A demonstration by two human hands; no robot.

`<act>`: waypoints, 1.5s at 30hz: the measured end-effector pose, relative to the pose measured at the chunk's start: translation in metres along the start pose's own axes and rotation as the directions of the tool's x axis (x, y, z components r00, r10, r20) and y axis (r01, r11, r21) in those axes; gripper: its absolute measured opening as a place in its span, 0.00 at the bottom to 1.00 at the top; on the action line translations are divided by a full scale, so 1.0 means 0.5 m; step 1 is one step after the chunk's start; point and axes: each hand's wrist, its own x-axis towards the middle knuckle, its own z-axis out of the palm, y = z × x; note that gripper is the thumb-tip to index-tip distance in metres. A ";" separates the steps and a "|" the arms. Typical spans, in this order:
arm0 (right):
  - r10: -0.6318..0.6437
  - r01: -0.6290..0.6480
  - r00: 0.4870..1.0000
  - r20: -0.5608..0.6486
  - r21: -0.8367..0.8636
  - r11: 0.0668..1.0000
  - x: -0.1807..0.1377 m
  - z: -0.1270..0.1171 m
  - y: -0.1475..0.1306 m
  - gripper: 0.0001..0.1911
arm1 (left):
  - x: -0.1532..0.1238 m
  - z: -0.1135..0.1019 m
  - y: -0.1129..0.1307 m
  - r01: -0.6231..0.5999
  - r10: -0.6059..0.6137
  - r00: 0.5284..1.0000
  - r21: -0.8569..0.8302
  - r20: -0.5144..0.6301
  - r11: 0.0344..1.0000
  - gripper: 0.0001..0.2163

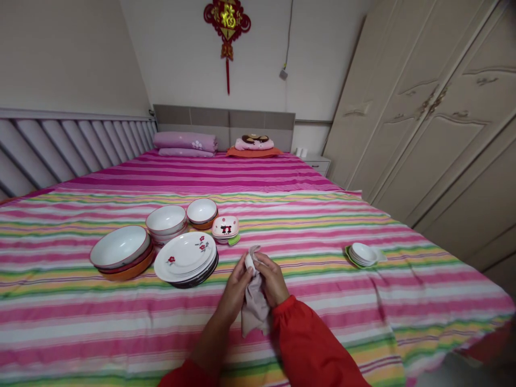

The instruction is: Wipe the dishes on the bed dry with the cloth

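Cloth [255,309] sits bunched between our two hands at the lower middle of the frame, a pale greyish-beige rag whose loose end hangs down toward the striped bedsheet [363,301]. Our left hand [235,290] clenches it from the left, fingers curled round the fabric; our right hand [274,280] clasps it from the right, thumb pressed on the top fold. A small white bit [250,262] peeks out at the top of the bundle between the fingertips, and we cannot tell whether it is a dish or only a fold.

Just up and left of the hands lies a stack of flowered plates [185,257], with a stack of wide bowls [120,248] further left. Behind them stand two smaller bowl stacks [166,220] [201,210] and a little square dish [225,227]. Well apart, in the right half of the frame, sits a pile of small saucers [363,253]. Pillows [185,142] lie by the headboard at upper middle — a wardrobe [435,118] fills the upper right
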 end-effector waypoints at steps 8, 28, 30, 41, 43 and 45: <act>-0.174 0.262 0.941 0.291 -0.297 0.918 -0.004 -0.009 -0.006 0.09 | 0.002 0.004 0.013 0.000 -0.013 0.997 -0.177 -0.074 0.984 0.26; -0.250 0.476 0.875 0.415 -0.643 0.600 -0.019 -0.007 -0.006 0.15 | -0.001 -0.007 0.019 -0.025 0.016 0.989 -0.067 -0.144 0.997 0.25; -0.248 0.443 0.885 0.395 -0.544 0.713 -0.014 -0.012 0.002 0.16 | 0.002 -0.006 0.020 -0.039 0.026 0.993 -0.105 -0.118 0.994 0.24; -0.275 0.555 0.831 0.483 -0.698 0.452 -0.037 0.017 -0.020 0.18 | 0.004 -0.003 0.024 -0.059 0.034 0.984 -0.141 -0.176 0.988 0.25; -0.262 0.520 0.852 0.452 -0.685 0.510 -0.034 0.014 -0.017 0.14 | 0.003 -0.005 0.024 -0.062 0.037 0.981 -0.128 -0.190 0.990 0.25; -0.250 0.461 0.882 0.400 -0.620 0.635 -0.028 0.008 -0.009 0.09 | 0.003 -0.006 0.025 -0.065 0.043 0.983 -0.120 -0.176 0.991 0.24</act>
